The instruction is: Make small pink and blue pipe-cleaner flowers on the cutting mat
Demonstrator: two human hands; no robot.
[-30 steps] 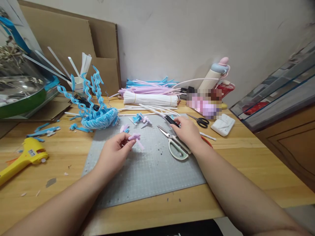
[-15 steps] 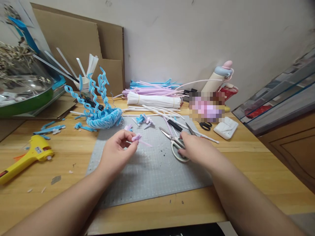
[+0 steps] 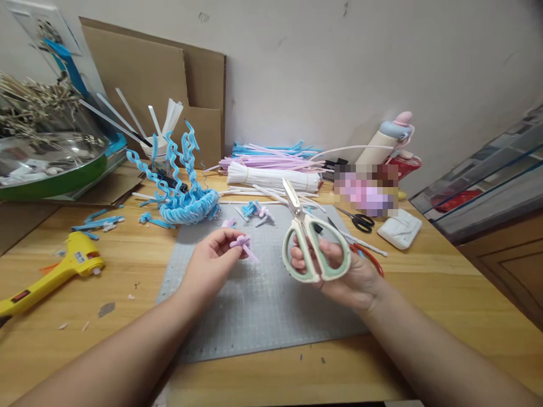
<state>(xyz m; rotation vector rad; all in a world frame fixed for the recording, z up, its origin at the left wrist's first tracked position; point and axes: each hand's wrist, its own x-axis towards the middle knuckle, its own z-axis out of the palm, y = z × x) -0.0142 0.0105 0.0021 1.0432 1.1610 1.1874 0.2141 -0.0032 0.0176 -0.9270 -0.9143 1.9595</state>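
Note:
My left hand (image 3: 212,263) pinches a small purple pipe-cleaner piece (image 3: 242,245) above the grey cutting mat (image 3: 263,305). My right hand (image 3: 345,277) grips the pale green-handled scissors (image 3: 309,244), lifted off the mat with the blades closed and pointing up and away. Small blue and purple pipe-cleaner bits (image 3: 254,210) lie at the mat's far edge. A curly blue pipe-cleaner basket shape (image 3: 180,189) stands at the mat's far left corner.
A yellow glue gun (image 3: 55,274) lies on the wooden table at left. Bundles of white, pink and blue pipe cleaners (image 3: 274,169) sit at the back. Black scissors (image 3: 358,220), a white pad (image 3: 399,229) and a bottle (image 3: 388,141) are at right. A green-rimmed pan (image 3: 46,164) is far left.
My right hand has picked the green-handled scissors up from the mat and raised them, blades upward. My left hand keeps holding the purple piece.

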